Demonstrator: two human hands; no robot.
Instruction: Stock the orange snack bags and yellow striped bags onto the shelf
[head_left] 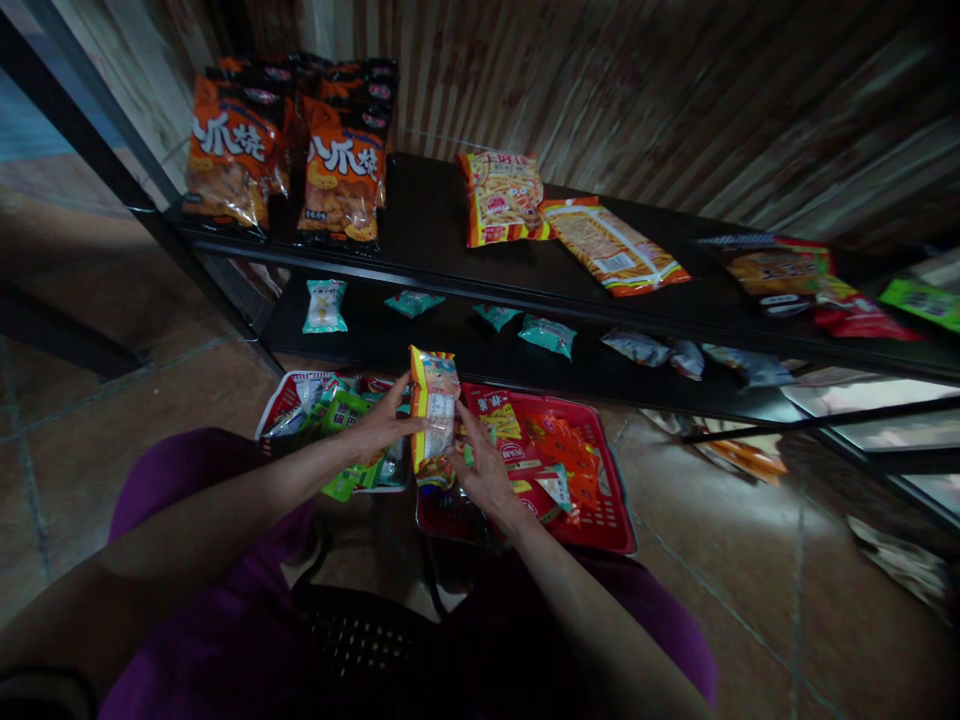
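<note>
Between my two hands is a yellow snack bag point(437, 405), held upright over the gap between two baskets. My left hand point(386, 425) grips its left side with the fingers. At its lower right edge, my right hand point(484, 468) has its fingers closed against the bag. Beneath my right hand stands a red basket point(619, 500) with red snack boxes and orange packets in it. A white and red basket point(274, 405) at the left holds green packets point(341, 415) and others, partly hidden by my left hand and forearm.
A black shelf rack point(427, 225) stands ahead. Its upper level carries orange-black snack bags point(341, 175), yellow snack bags point(504, 197) and a dark bag point(772, 270). Small teal packets point(325, 306) lie on the lower level. More packets point(739, 455) lie on the right floor.
</note>
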